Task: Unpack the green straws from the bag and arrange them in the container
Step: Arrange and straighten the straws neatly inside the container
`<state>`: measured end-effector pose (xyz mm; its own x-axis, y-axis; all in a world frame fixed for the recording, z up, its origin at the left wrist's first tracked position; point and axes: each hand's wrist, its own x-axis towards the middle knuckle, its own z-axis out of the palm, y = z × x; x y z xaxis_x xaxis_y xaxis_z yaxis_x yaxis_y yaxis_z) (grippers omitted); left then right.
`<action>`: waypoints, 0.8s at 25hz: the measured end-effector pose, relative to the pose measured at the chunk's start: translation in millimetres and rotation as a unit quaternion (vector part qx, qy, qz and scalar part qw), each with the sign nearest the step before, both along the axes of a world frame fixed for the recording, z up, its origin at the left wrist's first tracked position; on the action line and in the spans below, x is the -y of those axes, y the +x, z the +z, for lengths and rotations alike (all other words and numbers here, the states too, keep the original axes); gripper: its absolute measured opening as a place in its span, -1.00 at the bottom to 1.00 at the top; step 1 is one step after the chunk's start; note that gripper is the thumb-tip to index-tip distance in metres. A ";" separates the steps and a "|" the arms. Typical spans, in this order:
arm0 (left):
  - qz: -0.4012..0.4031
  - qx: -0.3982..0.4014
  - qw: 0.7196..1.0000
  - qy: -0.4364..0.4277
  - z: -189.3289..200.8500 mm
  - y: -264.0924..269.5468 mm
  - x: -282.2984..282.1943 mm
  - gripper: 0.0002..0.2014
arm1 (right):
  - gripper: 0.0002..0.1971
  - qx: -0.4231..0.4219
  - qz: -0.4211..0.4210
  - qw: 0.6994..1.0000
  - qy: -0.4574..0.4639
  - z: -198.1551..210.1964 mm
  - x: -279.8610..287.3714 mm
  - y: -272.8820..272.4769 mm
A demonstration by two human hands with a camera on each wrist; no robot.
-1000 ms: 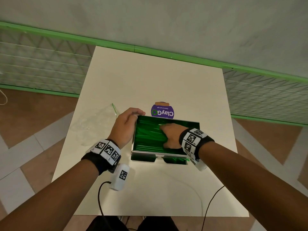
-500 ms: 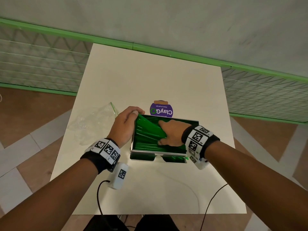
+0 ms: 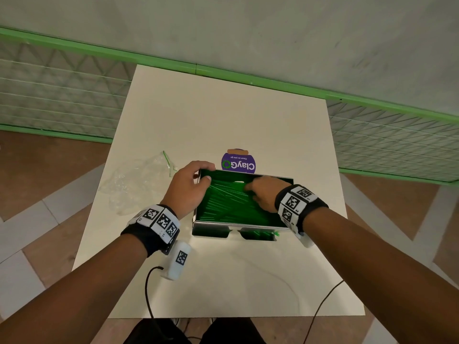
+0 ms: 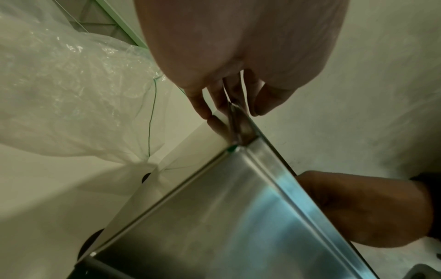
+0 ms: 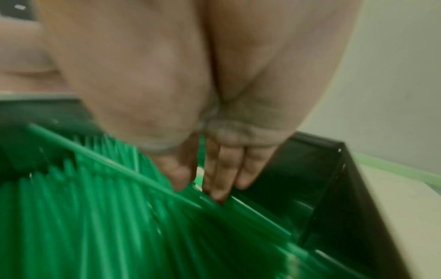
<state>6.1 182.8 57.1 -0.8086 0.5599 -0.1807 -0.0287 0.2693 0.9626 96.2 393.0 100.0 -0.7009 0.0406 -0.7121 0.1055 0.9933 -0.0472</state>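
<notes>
A steel container (image 3: 238, 223) stands mid-table, filled with green straws (image 3: 228, 202); most lie side by side and a few lie slanted on top. My left hand (image 3: 191, 180) grips the container's far-left corner, fingers over the rim and thumb inside. The left wrist view shows those fingers (image 4: 214, 102) curled at the corner of the steel wall (image 4: 214, 207). My right hand (image 3: 260, 192) is inside the container near its far wall. Its straight fingertips (image 5: 214, 188) press on the straws (image 5: 95, 217) beside the dark inner wall (image 5: 329, 188).
The crumpled clear bag (image 3: 134, 180) with a green zip strip lies left of the container and looks empty. A purple round sticker (image 3: 238, 162) sits just behind the container. The white table (image 3: 223, 115) ends at a green-framed mesh fence. Cables trail off the near edge.
My right hand has slid from the middle of the straws toward the container's far wall, leaving a few straws slanted. My left hand stays on the far-left corner.
</notes>
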 end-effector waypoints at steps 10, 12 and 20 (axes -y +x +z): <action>-0.001 0.001 1.000 -0.011 -2.7 0.3 0.8 -0.66 | -0.78 -0.006 0.015 0.995 0.095 -5.9 1.3 7.5; 0.005 0.008 1.000 -0.007 -1.7 0.1 0.7 -0.68 | -0.82 -0.017 -0.012 0.996 0.090 -1.5 -0.7 8.0; 0.016 0.049 0.999 -0.013 3.3 -1.6 -0.8 -0.61 | -0.72 -0.097 -0.024 0.995 0.023 29.6 1.2 10.9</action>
<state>4.5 183.6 60.4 -0.8033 0.5287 -0.2744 -0.1315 0.2918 0.9474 107.0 391.8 129.7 -0.8216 0.1068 -0.5600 0.1468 0.9888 -0.0267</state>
